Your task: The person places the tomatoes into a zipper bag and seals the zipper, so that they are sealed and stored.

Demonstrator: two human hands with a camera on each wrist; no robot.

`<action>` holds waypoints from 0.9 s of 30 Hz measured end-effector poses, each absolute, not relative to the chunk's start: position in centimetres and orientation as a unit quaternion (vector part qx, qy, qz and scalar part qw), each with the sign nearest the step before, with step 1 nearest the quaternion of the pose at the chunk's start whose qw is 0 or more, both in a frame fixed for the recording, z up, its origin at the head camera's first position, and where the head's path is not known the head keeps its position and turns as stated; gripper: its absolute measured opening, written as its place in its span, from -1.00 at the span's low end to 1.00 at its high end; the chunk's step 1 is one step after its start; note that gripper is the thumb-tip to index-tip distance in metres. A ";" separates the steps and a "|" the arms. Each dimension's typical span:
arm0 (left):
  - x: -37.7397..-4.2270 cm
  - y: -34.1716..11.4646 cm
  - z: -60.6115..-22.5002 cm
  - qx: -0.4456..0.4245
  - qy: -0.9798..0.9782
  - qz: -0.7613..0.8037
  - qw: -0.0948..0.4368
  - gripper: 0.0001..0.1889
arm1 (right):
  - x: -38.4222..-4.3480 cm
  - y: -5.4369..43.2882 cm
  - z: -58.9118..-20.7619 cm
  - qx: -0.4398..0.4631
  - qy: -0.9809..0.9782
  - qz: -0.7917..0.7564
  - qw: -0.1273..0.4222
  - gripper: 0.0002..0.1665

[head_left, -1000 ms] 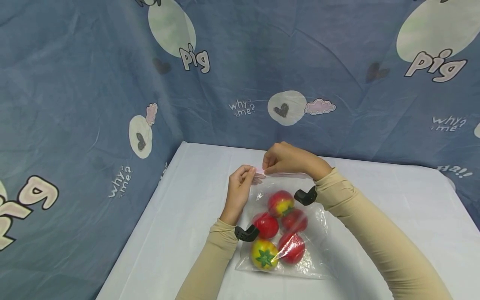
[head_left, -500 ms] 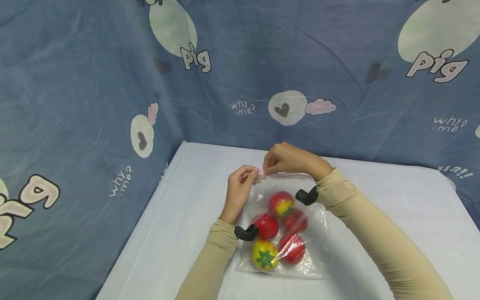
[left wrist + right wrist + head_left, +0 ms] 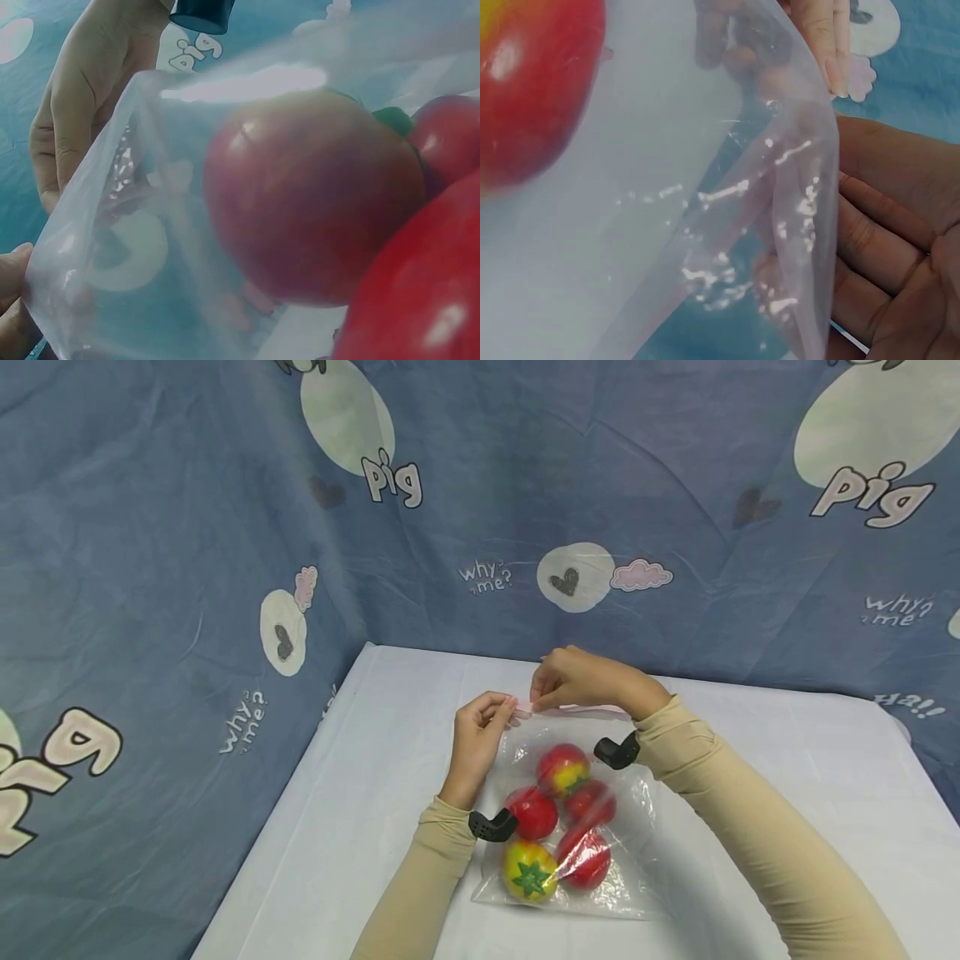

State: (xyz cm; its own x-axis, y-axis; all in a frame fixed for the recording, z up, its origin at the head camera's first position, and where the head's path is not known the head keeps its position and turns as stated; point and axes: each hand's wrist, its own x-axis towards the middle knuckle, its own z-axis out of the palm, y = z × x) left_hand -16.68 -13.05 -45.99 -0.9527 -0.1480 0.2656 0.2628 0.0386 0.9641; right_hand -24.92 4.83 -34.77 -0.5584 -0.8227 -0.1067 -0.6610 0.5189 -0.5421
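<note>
A clear zip bag (image 3: 630,835) with a pink strip (image 3: 592,712) along its top edge lies on the white table. Inside it are several round toy fruits, among them a yellow one (image 3: 529,870) with a green leaf star, a red one (image 3: 532,812) and a red-and-yellow one (image 3: 562,768). My left hand (image 3: 477,731) pinches the bag's top left corner between thumb and fingers. Just to its right, the thumb and index finger of my right hand (image 3: 585,681) pinch the same pink edge. In the right wrist view, the right palm (image 3: 900,225) shows beside the bag's mouth.
The white table (image 3: 360,777) spreads out around the bag. A blue printed cloth (image 3: 435,510) hangs behind and to the left of it. Black wrist cameras, the left one (image 3: 492,827) and the right one (image 3: 615,752), overlap the bag in the head view.
My right hand has shifted slightly to the right along the pink edge. The left fingertips have moved a touch to the right, and the bag and fruits stay in place.
</note>
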 end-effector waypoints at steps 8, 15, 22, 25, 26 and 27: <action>-16.8 -13.2 -46.2 -0.042 -0.710 -0.685 0.157 -0.77 | -25.0 5.2 -34.8 -0.429 0.854 -0.224 0.188 -0.96; -16.7 -13.3 -46.2 -0.046 -0.707 -0.687 0.159 -0.81 | -25.2 5.6 -34.8 -0.431 0.853 -0.225 0.187 -0.96; -16.8 -13.3 -46.3 -0.047 -0.700 -0.694 0.164 -0.80 | -25.2 6.0 -34.7 -0.424 0.855 -0.225 0.198 -0.96; -16.8 -13.3 -46.3 -0.042 -0.697 -0.697 0.165 -0.81 | -25.3 6.2 -34.6 -0.419 0.855 -0.226 0.206 -0.95; -16.9 -13.3 -46.4 -0.040 -0.697 -0.697 0.165 -0.80 | -25.3 6.2 -34.6 -0.418 0.854 -0.228 0.209 -0.95; -16.9 -13.3 -46.4 -0.037 -0.697 -0.697 0.165 -0.80 | -25.3 6.3 -34.6 -0.417 0.854 -0.229 0.212 -0.95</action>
